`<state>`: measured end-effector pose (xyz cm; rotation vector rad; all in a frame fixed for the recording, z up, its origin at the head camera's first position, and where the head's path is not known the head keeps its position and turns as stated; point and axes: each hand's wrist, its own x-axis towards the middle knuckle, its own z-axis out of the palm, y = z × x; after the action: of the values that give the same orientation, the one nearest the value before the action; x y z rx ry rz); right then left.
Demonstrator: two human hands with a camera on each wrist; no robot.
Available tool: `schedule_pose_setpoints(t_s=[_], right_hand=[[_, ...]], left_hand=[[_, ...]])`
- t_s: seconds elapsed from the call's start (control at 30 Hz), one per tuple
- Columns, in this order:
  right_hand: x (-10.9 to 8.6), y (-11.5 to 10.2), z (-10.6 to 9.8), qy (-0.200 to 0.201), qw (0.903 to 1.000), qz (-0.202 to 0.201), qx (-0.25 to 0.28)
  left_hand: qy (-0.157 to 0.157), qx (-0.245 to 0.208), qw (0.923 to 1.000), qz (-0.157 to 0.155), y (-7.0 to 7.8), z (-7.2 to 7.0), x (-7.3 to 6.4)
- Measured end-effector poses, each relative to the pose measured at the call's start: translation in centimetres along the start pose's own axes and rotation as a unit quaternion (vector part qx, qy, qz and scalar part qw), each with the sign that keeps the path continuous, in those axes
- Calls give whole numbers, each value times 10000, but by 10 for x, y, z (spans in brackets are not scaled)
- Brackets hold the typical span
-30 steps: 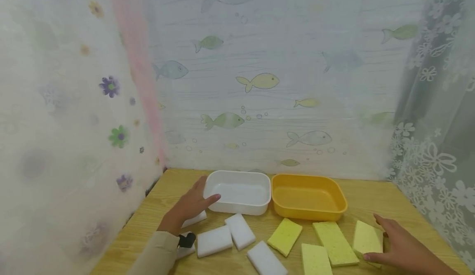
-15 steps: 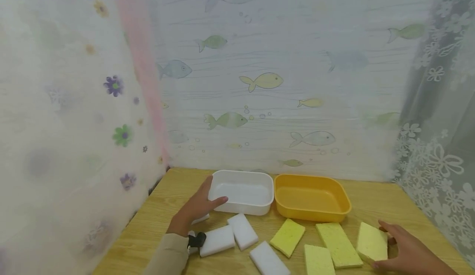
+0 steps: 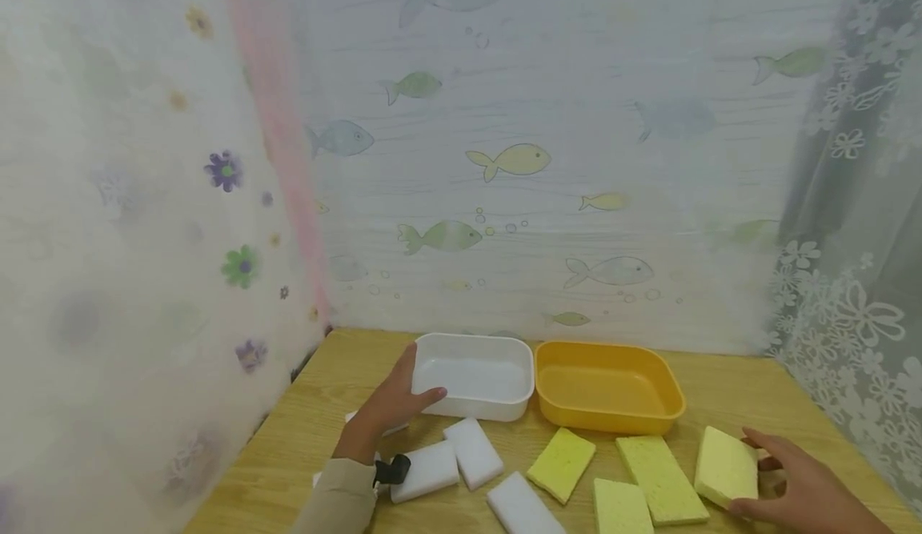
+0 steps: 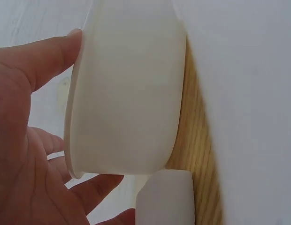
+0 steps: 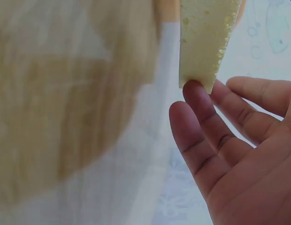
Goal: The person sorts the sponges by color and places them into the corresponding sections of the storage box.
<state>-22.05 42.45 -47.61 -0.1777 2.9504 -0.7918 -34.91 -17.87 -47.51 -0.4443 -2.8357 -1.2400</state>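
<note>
At the left end of a white plastic tub (image 3: pixel 475 410), my left hand (image 3: pixel 389 402) holds on with the thumb over the front rim. In the left wrist view, the fingers curl round the tub's end wall (image 4: pixel 131 93). On the right, my right hand (image 3: pixel 807 478) grips a thick pale yellow sponge (image 3: pixel 726 466) by its edges, thumb at the near side and fingers at the far side. That sponge tilts beside the other yellow ones. The right wrist view shows fingertips pressed against one end of the sponge (image 5: pixel 202 42); the thumb is mostly hidden there.
A yellow-orange tub (image 3: pixel 612 419) stands right beside the white one. Several yellow sponges (image 3: pixel 663 479) lie in front of it. Several white sponges (image 3: pixel 426 471) lie in front of the white tub, some partly behind the left arm. A fish-patterned curtain (image 3: pixel 533 222) hangs behind the table.
My right fingers have closed in on the thick yellow sponge, which now tilts up slightly. The left hand stays at the white tub. The head view has shifted a little.
</note>
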Motion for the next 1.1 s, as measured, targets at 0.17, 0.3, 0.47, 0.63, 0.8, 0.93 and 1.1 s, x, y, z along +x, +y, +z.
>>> schedule_pose_setpoints(t_s=[0.17, 0.3, 0.47, 0.63, 0.8, 0.93, 1.1], right_hand=[[0, -4, -4, 323, 9994, -23, 82], [-2, -13, -8, 603, 9981, -140, -13], [-1, -29, -13, 843, 9959, -306, -113], [2, -47, -17, 959, 9936, -596, -6], [9, -64, -23, 1064, 9896, -963, 104], [19, -80, -23, 1106, 9860, -1237, 177], [32, -101, -21, 1226, 9799, -1553, 260]], left_hand=[[39, -108, 9999, -72, 2, -1, 2], [51, -154, 9998, -131, 3, -2, 3], [62, -126, 9998, -135, 0, -3, 1], [22, -114, 9997, -226, -3, -3, -4], [16, -145, 9999, -46, -1, -2, -3], [46, -211, 9998, 2, 0, 0, -1], [34, -170, 9998, -36, -1, 2, 1]])
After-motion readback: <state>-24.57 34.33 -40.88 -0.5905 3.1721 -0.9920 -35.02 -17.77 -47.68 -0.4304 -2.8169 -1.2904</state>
